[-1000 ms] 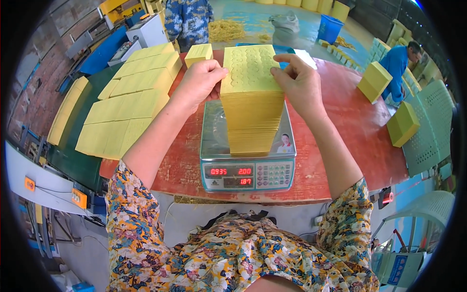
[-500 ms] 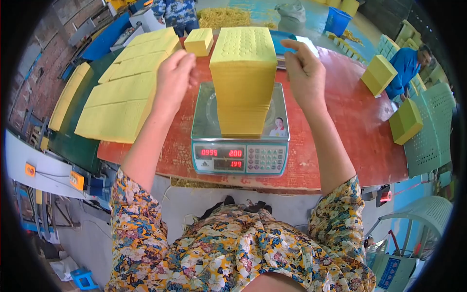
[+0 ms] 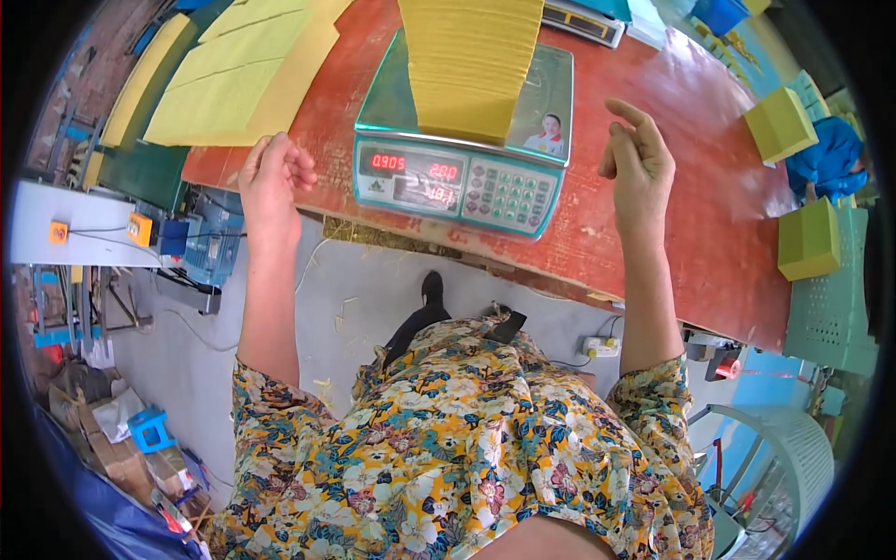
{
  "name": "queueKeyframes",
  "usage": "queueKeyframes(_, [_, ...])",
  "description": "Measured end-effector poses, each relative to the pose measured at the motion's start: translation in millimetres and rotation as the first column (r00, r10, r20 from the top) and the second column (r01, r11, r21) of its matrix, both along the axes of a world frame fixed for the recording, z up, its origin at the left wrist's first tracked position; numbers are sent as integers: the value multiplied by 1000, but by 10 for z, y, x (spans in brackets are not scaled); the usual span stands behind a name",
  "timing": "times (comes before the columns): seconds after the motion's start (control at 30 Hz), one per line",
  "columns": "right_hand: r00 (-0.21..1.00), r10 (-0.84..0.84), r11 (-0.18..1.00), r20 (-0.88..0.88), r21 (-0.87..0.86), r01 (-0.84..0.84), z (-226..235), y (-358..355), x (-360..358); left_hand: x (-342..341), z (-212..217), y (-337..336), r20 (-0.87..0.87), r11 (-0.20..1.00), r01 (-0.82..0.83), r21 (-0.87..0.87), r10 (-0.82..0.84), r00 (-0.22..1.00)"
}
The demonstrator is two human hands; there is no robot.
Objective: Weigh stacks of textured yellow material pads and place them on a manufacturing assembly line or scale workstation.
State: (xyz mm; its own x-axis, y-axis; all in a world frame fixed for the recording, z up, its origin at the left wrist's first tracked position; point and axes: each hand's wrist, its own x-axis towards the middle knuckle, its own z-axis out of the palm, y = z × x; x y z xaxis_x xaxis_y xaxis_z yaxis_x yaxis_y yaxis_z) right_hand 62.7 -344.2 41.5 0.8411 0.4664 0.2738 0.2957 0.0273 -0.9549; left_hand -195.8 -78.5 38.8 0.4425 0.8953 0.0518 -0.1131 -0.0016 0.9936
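A tall stack of yellow paper sheets (image 3: 471, 65) stands on the pan of a digital weighing scale (image 3: 457, 177) with red digits lit on its front. The scale sits on a red-brown table (image 3: 672, 233). My left hand (image 3: 273, 173) hovers at the table's near edge, left of the scale, fingers loosely curled and holding nothing. My right hand (image 3: 635, 159) is raised over the table to the right of the scale, fingers apart and holding nothing. Neither hand touches the stack.
Flat piles of yellow sheets (image 3: 233, 79) lie on the table's left part. Two yellow-green blocks (image 3: 807, 238) sit at the right by a pale green crate (image 3: 831, 299). A person in blue (image 3: 826, 159) is at the far right. A machine with cables (image 3: 191, 252) stands below left.
Both hands have let go of the yellow stack and pulled back toward me, apart to either side of the scale. The view has tilted down toward my body.
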Motion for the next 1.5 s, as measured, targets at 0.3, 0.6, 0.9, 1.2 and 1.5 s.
queueKeyframes(0.3, [1000,25,999,-17,-32,-25,-77,-58,-93,223,58,-239,35,997,83,-11,-82,996])
queueKeyframes(0.6, [999,-12,999,-40,50,14,-95,248,223,834,536,280,-7,953,290,-84,-291,957])
queueKeyframes(0.9, [895,128,968,-426,251,-19,-222,1815,884,1945,1110,886,-64,689,683,-243,-714,697])
queueKeyframes(1.2, [975,123,978,-183,189,-88,-236,1333,103,1664,1038,812,-118,253,864,-435,-967,224])
queueKeyframes(1.5, [805,223,818,-550,555,151,-204,1523,154,1682,1027,695,-99,244,857,-453,-970,223])
